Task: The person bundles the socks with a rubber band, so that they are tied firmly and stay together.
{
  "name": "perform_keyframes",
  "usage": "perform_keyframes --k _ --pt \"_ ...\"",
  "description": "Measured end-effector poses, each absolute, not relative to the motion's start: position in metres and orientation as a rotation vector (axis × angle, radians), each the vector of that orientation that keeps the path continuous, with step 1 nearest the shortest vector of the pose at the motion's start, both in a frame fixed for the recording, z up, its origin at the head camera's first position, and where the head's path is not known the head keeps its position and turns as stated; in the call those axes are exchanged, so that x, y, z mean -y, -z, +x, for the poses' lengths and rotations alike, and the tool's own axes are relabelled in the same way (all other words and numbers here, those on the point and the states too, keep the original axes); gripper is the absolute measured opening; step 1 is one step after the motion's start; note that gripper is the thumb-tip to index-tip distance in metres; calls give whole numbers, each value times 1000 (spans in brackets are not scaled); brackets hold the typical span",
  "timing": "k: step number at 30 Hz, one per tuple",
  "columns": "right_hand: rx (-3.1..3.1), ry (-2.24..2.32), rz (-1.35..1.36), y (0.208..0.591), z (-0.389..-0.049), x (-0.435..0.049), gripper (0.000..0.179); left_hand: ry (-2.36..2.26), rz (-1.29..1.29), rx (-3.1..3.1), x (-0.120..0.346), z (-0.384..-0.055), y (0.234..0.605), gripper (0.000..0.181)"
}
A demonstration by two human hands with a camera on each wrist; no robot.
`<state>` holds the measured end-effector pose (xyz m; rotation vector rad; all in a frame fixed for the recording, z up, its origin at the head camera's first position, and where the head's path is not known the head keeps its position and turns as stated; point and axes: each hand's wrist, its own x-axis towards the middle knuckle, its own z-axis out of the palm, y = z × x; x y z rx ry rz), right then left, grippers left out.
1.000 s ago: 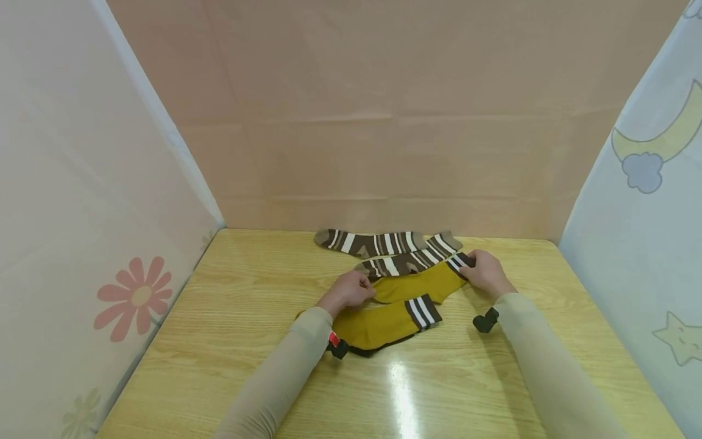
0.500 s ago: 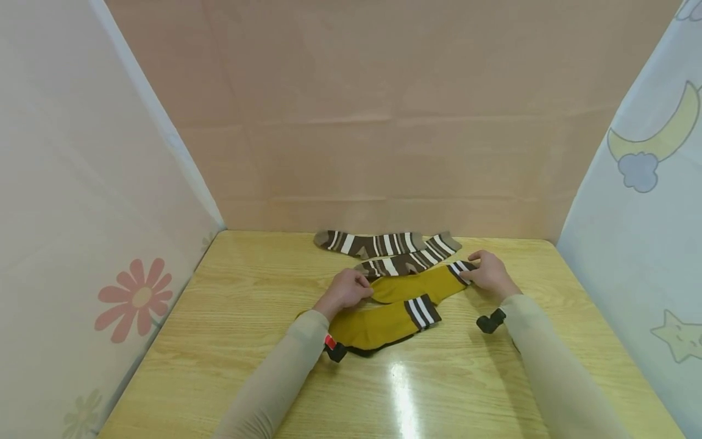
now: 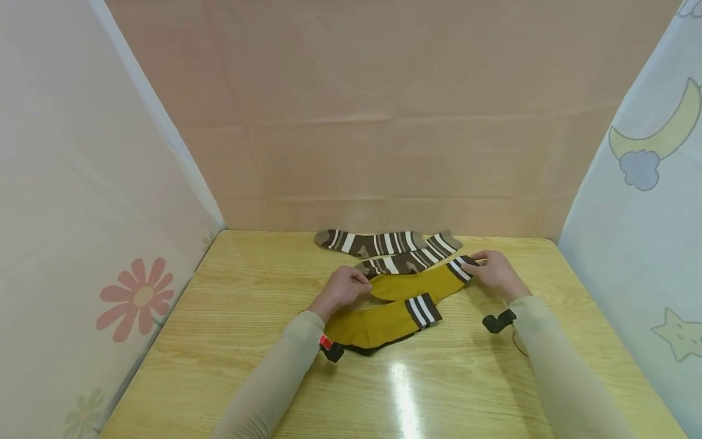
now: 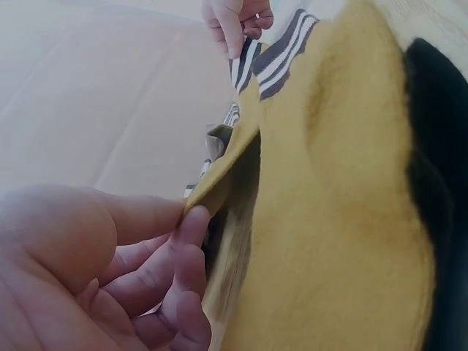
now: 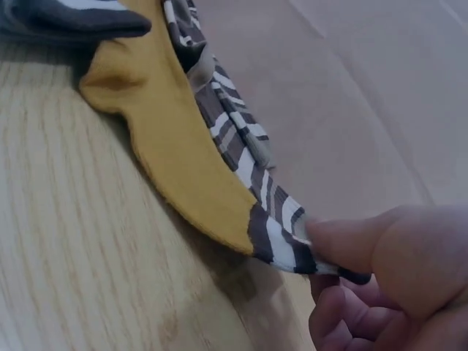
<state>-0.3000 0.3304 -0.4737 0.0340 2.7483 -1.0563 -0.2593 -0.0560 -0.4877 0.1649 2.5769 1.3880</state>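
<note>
A mustard yellow sock (image 3: 414,285) with a dark, white-striped cuff stretches between my two hands. My left hand (image 3: 342,288) pinches its toe end between thumb and forefinger, as the left wrist view shows up close. The cuff end is pinched by my right hand (image 3: 493,271); in the right wrist view the thumb lies over the cuff (image 5: 289,245). Nearer to me lies a second mustard sock (image 3: 373,325) with the same cuff, a dark sock edge showing beneath it. My left wrist partly covers its toe end.
Two brown, white-striped socks lie behind the yellow ones: one striped sock (image 3: 373,242) at the back, another striped sock (image 3: 411,261) slanting to the right. They rest on a wooden table (image 3: 241,286). Patterned cloth walls stand left and right, with a plain tan sheet (image 3: 384,122) behind.
My right hand has shifted slightly to the right with the cuff, and its grip has moved along the cuff edge. My left hand has drifted a little left and back, still pinching the toe.
</note>
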Motion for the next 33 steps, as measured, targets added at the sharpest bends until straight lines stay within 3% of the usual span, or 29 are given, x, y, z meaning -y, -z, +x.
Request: perform_keyframes --k 9,27,33 --pt "-2745 1123 68 477 -301 -335 58 -1526 131 -2456 60 -256 486 11" --pt "-2582 1326 101 461 -289 -343 77 -1776 186 -2337 71 -255 470 13" --pt "-2562 1372 64 460 -289 -342 75 -1802 176 -2358 82 -253 464 13"
